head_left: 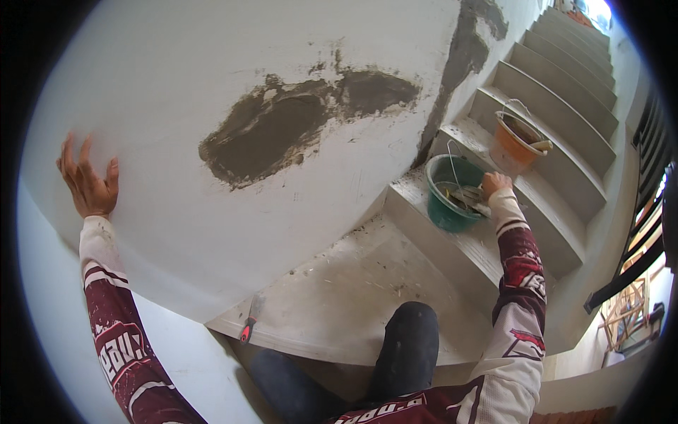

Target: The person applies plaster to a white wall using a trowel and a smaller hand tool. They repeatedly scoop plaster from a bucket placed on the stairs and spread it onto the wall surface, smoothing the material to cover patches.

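My left hand lies against the white wall with its fingers spread and nothing in it. On the right, my right hand is closed at the rim of a green bucket. Just below its fingers shows a pale piece, too hidden to name. Inside the bucket are murky greyish contents, and a thin wire handle stands up from it. Dark grey wet-looking mortar covers a rough patch of wall between my hands. A scraper with a red and black handle lies at the landing's edge.
An orange bucket, with a light handle sticking out, stands one step above the green one. Concrete stairs climb to the upper right, beside a black railing. Crumbs and dust dot the landing. My knees are at its front edge.
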Motion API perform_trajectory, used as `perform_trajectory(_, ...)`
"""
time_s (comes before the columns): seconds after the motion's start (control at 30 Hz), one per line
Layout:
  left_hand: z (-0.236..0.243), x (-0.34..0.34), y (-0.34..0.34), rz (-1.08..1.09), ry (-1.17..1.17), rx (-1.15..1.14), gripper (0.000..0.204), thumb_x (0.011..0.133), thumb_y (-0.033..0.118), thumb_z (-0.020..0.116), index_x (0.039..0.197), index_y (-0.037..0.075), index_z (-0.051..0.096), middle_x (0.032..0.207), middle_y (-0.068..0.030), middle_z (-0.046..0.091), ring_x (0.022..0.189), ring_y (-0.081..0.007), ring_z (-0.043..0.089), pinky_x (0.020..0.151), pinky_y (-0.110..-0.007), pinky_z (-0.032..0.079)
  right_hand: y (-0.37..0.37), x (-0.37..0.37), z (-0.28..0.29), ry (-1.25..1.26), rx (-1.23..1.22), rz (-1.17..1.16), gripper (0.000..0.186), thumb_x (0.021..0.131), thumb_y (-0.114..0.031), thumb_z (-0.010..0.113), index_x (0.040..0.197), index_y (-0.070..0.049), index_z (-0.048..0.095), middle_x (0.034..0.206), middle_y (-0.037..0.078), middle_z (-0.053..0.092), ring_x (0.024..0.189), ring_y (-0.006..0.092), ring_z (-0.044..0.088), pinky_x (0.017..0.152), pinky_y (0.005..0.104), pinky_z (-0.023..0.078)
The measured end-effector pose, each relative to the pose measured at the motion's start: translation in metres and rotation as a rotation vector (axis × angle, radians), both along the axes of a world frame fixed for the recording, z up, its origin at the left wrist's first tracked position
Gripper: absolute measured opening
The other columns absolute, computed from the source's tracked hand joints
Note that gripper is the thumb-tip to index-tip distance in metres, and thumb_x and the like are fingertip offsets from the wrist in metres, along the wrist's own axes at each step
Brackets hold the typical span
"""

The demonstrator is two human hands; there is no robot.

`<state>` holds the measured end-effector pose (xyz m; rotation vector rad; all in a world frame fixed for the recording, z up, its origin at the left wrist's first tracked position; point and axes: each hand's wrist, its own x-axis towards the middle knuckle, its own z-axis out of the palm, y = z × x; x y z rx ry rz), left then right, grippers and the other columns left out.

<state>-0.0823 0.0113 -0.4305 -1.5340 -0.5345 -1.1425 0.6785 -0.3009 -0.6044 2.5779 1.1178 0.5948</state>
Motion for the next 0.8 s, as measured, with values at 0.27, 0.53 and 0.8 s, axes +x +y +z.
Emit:
perform_trajectory(0.27,0.003,-0.015,0.011,0.012,0.007,-0.020,0.057,0.095,0.048,0.053,0.141,0.018,0.038,0.151,-0.0159,0.030,0.143,-0.0366,0.026,0.117,-0.058,0.018,0.017,-0.018,-0.004,-0.044,-0.029,0.035,0.021,0.092,-0.016,0.055,0.098,-0.014,0.075,0.104,0.011,0.073,0.101,0.0284,0.070,0.083,0.0400,0.055)
perform_trajectory(0.53,-0.005,-0.012,0.009,0.017,-0.035,-0.063,0.060,0.093,0.047,0.056,0.140,0.015,0.038,0.149,-0.0199,0.030,0.141,-0.0398,0.026,0.117,-0.059,0.016,0.019,-0.027,0.012,-0.100,-0.122,0.054,0.024,0.093,-0.014,0.053,0.093,-0.014,0.077,0.100,0.011,0.074,0.098,0.0278,0.071,0.080,0.0396,0.056)
perform_trajectory(0.8,-0.002,-0.007,0.006,0.027,-0.022,-0.044,0.059,0.094,0.048,0.054,0.141,0.016,0.038,0.150,-0.0170,0.030,0.142,-0.0377,0.025,0.117,-0.059,0.016,-0.017,-0.026,0.026,-0.079,-0.028,0.036,0.017,0.086,-0.013,0.060,0.085,-0.008,0.076,0.089,0.016,0.073,0.089,0.0319,0.072,0.076,0.0425,0.057)
